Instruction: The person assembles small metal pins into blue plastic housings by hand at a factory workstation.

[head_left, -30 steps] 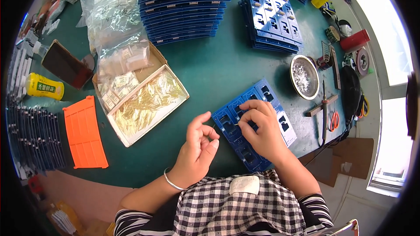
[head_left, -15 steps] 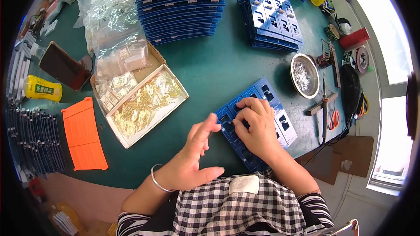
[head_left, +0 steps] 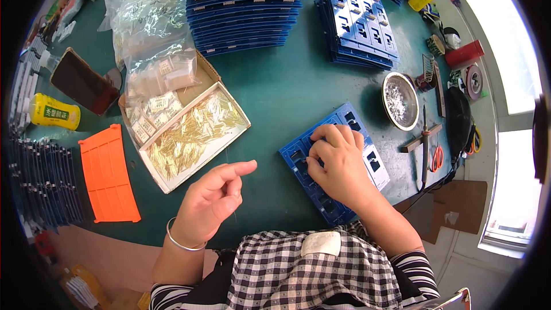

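Note:
A blue circuit board panel [head_left: 330,204] with black cut-outs lies slantwise on the table in front of me. My right hand [head_left: 338,163] rests over its middle, fingers bent and thumb and forefinger drawn together at the board's left part. Whatever sits between those fingertips is too small or hidden to make out. My left hand [head_left: 215,195], with a bangle at the wrist, hovers over the table between the board and a shallow box of thin gold-coloured pins [head_left: 189,143]. Its forefinger is stretched out, the other fingers are curled, and nothing shows in it.
Tall stacks of blue boards [head_left: 241,23] and a smaller stack [head_left: 361,26] stand at the back. A metal bowl [head_left: 400,101] and a soldering iron [head_left: 425,155] are at right. An orange plastic tray [head_left: 109,175], a yellow bottle [head_left: 54,112] and a phone [head_left: 86,83] lie left.
My left hand has moved left, away from the board and toward the box of pins, with its fingers more curled. My right hand stays over the board, its fingers barely shifted.

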Demonstrator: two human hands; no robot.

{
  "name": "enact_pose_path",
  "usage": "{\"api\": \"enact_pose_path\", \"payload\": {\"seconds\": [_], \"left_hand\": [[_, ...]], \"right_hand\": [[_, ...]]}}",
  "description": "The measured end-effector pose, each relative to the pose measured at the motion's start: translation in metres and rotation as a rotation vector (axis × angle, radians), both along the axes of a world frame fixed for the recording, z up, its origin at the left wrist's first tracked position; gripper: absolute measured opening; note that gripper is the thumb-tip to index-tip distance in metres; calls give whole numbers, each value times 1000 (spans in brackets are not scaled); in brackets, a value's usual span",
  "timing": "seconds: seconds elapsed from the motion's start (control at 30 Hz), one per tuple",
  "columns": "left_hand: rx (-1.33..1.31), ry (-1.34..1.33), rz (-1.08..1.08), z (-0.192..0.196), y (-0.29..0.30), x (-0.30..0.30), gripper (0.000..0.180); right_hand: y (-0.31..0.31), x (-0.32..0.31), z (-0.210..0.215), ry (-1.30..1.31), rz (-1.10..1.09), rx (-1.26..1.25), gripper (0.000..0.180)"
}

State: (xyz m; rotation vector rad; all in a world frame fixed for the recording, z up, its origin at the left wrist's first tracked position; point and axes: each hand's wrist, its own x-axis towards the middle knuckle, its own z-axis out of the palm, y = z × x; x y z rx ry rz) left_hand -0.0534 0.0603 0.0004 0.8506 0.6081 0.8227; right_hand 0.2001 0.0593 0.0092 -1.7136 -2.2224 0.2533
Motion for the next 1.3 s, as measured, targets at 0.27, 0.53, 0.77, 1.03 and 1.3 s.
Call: {"api": "enact_pose_path", "payload": {"seconds": [0.27, 0.53, 0.77, 1.03, 1.3], "left_hand": [[158, 278, 315, 18, 8, -27, 34], [782, 1180, 514, 30, 44, -71, 15], [1116, 1349, 89, 3, 69, -33, 18], [1448, 1424, -11, -9, 84, -14, 11], [1564, 1477, 46, -16, 93, -8, 6]], "right_hand": [[-11, -13, 7, -316, 151, 202, 11], [-30, 3, -1, -327, 140, 167, 50], [-41, 2, -2, -298, 156, 67, 63], [-41, 5, -4, -251, 117, 56, 61], [-40, 4, -1, -263, 128, 41, 62]]}}
